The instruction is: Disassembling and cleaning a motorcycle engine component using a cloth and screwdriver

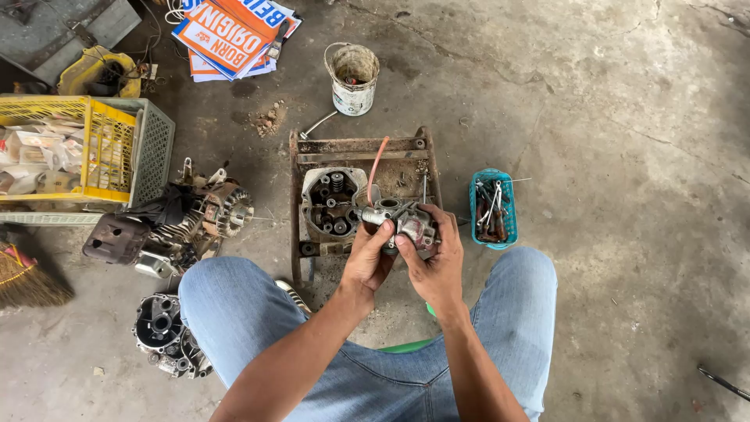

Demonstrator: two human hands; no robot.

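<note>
Both hands, left hand (369, 254), right hand (432, 262), clasp carburetor (405, 221) above rusty frame (297, 195).

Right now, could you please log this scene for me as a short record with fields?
Setting: concrete floor, person seated, seen from above
Left hand: grips the metal engine part from the left
Right hand: holds the same part from the right
Below the hands: rusty frame with an engine block and an orange hose
Right side: blue basket of tools
Left side: yellow crate, engine pieces, broom
Far side: dirty bucket, stack of printed signs
</note>
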